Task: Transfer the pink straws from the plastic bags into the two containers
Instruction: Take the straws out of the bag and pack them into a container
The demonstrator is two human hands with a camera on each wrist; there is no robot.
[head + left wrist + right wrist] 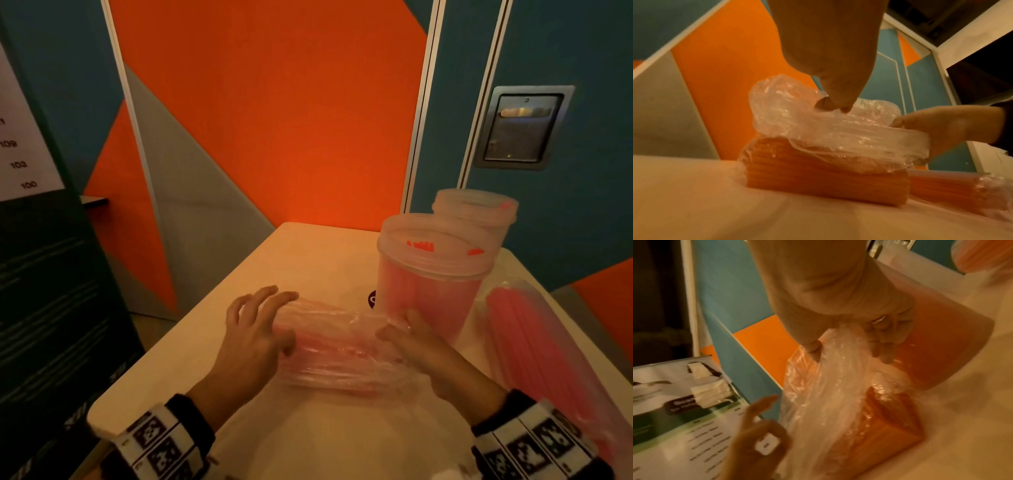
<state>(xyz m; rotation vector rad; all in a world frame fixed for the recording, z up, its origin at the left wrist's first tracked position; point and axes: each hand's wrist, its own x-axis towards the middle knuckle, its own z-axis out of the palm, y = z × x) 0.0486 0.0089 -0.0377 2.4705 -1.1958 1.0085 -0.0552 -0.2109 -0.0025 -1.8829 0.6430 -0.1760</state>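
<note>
A clear plastic bag [342, 349] of pink straws [818, 178] lies across the middle of the white table [308, 257]. My left hand [260, 329] pinches the loose plastic [818, 129] at the bag's left end between thumb and forefinger, its other fingers spread. My right hand [400, 329] grips the bunched plastic [838, 369] at the right end, fingers curled round it. Two translucent containers stand at the back right, the nearer one [428, 284] with pink straws upright inside, the farther one [479, 209] behind it. A second bag of pink straws [534, 342] lies along the right edge.
A dark printed sign board [34, 240] stands left of the table, close to its left edge. An orange, grey and blue wall panel [274, 120] rises just behind the table. A small dark logo [372, 298] marks the tabletop beside the nearer container.
</note>
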